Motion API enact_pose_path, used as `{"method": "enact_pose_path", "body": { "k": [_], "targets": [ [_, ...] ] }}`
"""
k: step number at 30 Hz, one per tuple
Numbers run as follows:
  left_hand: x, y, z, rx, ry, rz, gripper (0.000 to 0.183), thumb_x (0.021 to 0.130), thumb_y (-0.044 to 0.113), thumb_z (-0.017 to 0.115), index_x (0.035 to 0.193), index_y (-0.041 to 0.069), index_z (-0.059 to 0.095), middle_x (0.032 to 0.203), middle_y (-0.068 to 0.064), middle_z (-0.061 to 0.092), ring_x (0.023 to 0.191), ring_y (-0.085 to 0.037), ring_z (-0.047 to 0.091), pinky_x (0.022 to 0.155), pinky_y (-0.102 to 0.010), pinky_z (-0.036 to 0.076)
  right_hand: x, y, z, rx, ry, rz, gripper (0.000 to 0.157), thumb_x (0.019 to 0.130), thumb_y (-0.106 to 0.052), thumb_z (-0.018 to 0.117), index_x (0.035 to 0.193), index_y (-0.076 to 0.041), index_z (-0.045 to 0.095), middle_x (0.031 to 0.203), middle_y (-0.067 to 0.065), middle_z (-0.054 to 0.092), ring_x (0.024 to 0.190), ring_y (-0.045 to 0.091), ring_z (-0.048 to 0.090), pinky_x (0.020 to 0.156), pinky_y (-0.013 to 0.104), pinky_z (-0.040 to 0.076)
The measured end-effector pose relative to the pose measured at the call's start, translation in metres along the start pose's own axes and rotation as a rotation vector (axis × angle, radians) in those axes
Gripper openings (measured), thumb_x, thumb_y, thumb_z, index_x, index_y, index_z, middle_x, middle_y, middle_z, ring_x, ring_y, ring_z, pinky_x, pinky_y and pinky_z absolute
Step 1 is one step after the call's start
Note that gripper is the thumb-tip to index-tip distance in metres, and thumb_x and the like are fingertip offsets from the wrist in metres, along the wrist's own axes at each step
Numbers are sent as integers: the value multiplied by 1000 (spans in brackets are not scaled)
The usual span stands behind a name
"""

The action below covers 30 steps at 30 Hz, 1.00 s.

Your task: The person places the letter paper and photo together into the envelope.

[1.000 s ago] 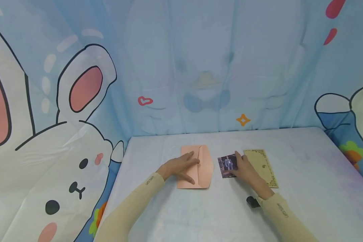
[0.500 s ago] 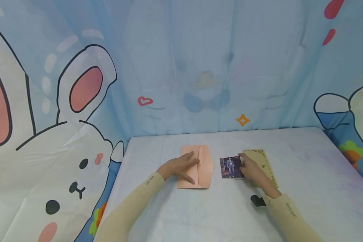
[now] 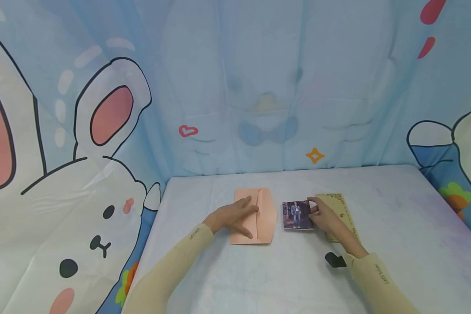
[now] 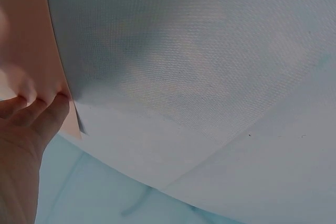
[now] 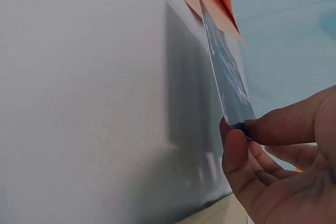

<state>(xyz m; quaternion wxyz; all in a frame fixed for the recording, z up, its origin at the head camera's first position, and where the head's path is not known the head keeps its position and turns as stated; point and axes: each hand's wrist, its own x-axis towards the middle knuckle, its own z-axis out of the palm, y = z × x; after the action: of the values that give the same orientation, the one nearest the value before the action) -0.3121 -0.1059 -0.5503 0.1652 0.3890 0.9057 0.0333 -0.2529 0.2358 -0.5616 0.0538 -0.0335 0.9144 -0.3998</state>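
Observation:
A peach-pink envelope (image 3: 266, 218) lies on the white table with its pointed flap spread to the right. My left hand (image 3: 232, 218) rests on it with fingers spread; in the left wrist view, fingertips (image 4: 59, 103) touch the envelope (image 4: 31, 40). My right hand (image 3: 325, 217) pinches a small dark photo (image 3: 296, 216) of a standing figure by its right edge. In the right wrist view the photo (image 5: 226, 72) is raised over the table, its shadow beneath, with thumb (image 5: 283, 127) and fingers on its near end. Partly behind the right hand lies a cream card (image 3: 335, 205) with an ornate border.
A black object (image 3: 335, 260) shows at the right wrist beside the sleeve. The white-covered table (image 3: 400, 218) ends at the back against a blue printed curtain (image 3: 267, 87). A white rabbit print (image 3: 102, 218) fills the left side.
The right hand first drew back to the right, its grip shifting to the photo's right edge. Then the photo moved slightly left and up. The left hand stayed still on the envelope.

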Motion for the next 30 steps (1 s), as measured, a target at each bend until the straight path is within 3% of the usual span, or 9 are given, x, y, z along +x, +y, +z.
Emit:
{"method": "enact_pose_path", "body": {
  "k": [9, 19, 30],
  "targets": [
    [0, 0, -1, 6, -15, -9, 95, 77, 74, 69, 155, 35, 30, 170, -14, 6, 156, -31, 19, 118, -47, 36, 1, -13, 5, 101, -48, 8, 63, 94, 5, 55, 150, 8, 28, 110, 29, 57, 86, 27, 65, 69, 34, 55],
    [-1, 3, 4, 3, -14, -9, 97, 77, 75, 69, 156, 35, 30, 170, -13, 7, 156, -31, 19, 118, -47, 35, -1, -21, 19, 124, -51, -1, 62, 93, 6, 54, 150, 8, 29, 111, 29, 58, 86, 26, 64, 68, 34, 55],
    [-1, 2, 0, 12, 11, -11, 97, 76, 75, 69, 155, 34, 31, 170, -15, 7, 155, -32, 21, 117, -48, 36, 6, -35, 28, 111, -49, -7, 62, 93, 5, 55, 150, 7, 30, 111, 28, 58, 84, 24, 65, 67, 33, 56]
  ]
}}
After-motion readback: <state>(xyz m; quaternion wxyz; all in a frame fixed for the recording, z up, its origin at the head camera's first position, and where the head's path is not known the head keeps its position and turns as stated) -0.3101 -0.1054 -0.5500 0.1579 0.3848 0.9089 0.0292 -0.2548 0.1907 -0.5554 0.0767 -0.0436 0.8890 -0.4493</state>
